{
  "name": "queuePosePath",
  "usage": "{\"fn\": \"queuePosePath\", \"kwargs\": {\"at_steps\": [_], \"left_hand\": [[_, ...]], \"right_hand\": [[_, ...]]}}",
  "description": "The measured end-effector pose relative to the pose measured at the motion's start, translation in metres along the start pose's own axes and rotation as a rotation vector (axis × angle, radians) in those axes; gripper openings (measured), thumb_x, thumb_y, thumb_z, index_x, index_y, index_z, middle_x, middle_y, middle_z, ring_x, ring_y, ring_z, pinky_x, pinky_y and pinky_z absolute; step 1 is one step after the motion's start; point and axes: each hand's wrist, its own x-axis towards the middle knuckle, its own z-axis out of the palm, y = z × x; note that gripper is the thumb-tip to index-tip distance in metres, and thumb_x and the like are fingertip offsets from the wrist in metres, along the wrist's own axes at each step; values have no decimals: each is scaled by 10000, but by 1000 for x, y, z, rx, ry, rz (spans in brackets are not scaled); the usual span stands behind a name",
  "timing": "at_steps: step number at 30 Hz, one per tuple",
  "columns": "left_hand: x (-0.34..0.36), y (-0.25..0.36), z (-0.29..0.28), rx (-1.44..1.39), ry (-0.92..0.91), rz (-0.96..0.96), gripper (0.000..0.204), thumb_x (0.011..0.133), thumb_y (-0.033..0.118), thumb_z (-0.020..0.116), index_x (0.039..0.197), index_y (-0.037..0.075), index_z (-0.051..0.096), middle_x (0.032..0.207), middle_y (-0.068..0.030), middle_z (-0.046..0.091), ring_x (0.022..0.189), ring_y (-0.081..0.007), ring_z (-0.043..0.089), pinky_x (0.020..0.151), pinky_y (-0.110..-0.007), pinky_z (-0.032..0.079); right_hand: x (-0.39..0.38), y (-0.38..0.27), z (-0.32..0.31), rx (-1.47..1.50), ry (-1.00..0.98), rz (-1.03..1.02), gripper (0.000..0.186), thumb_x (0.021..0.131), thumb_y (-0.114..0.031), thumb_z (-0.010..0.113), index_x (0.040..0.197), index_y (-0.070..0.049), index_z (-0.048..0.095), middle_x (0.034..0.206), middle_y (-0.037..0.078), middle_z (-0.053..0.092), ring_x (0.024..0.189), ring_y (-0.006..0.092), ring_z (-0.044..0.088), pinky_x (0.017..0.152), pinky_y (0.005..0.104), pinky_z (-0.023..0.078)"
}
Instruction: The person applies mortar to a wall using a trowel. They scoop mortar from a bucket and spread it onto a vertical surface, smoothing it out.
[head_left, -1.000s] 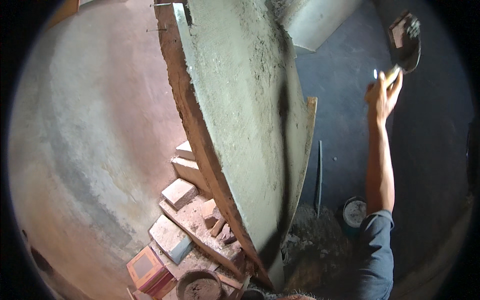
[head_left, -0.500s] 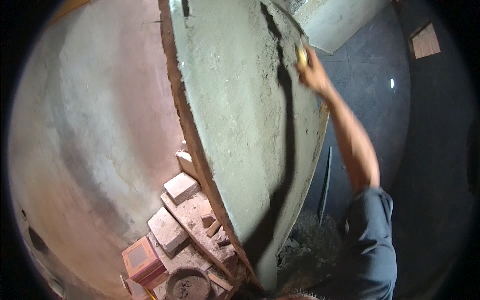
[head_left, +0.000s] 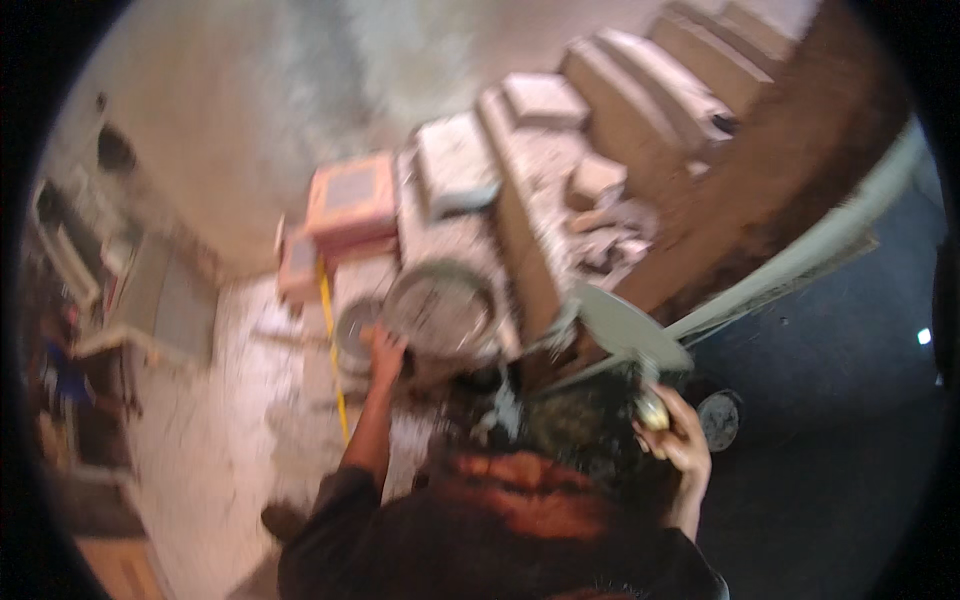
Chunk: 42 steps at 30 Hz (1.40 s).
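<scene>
My right hand (head_left: 684,432) is closed around the pale yellow handle of a trowel (head_left: 625,325). The trowel's wide metal blade points up and left, in front of the edge of the plastered slab. My left hand (head_left: 384,348) reaches down at the rim of a small round pan (head_left: 352,322); its fingers are smeared by motion, so a grip cannot be made out. Beside that hand stands a larger round pan (head_left: 440,300) with greyish stuff in it.
Stairs with pale blocks (head_left: 455,160) and broken pieces (head_left: 600,185) rise toward the wall. Red boxes (head_left: 350,205) stand left of the pans, with a yellow strip (head_left: 332,350) running down nearby. A round bucket (head_left: 719,420) sits on the dark floor at right.
The view has swung from the grey plastered slab down to the stairs and pans. My right hand has come down from the slab with the trowel. My left hand has come into view.
</scene>
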Motion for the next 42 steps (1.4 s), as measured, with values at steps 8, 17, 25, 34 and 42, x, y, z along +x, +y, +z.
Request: {"fn": "queuePosePath", "kwargs": {"at_steps": [8,17,25,34,42], "left_hand": [[-3,-48,-14,52,14,-4,790,784,11,610,1427,16,151,1332,-221,445,1182,-317,495,962,-367,407],[-12,-17,-4,282,95,-21,774,775,99,650,1411,47,212,1280,-226,496,1150,-373,505,960,-402,395],[-18,-9,-4,338,139,31,761,784,105,639,1410,42,212,1276,-225,497,1160,-380,489,968,-413,381],[-22,8,-2,331,108,-37,766,794,99,630,1425,79,195,1310,-203,474,1185,-380,465,976,-413,370],[-29,29,-4,367,78,-110,770,804,95,623,1431,81,176,1325,-222,450,1189,-397,452,966,-434,370]], "right_hand": [[188,66,160,-1120,-307,10,370,859,-209,501,1209,-88,490,930,239,630,906,417,598,774,499,481],[224,124,219,-1528,-579,-210,248,877,-139,460,1083,-44,561,854,174,651,808,323,658,669,445,538],[259,59,237,-1609,-563,-204,259,915,-165,397,1129,-113,533,814,185,644,749,341,652,618,456,527],[261,70,178,-1505,-697,-212,224,851,-205,491,958,-34,587,811,206,640,813,380,635,698,484,510],[289,147,187,-1374,-1203,-556,300,851,-242,459,862,28,589,888,220,613,787,324,617,702,453,491]]}}
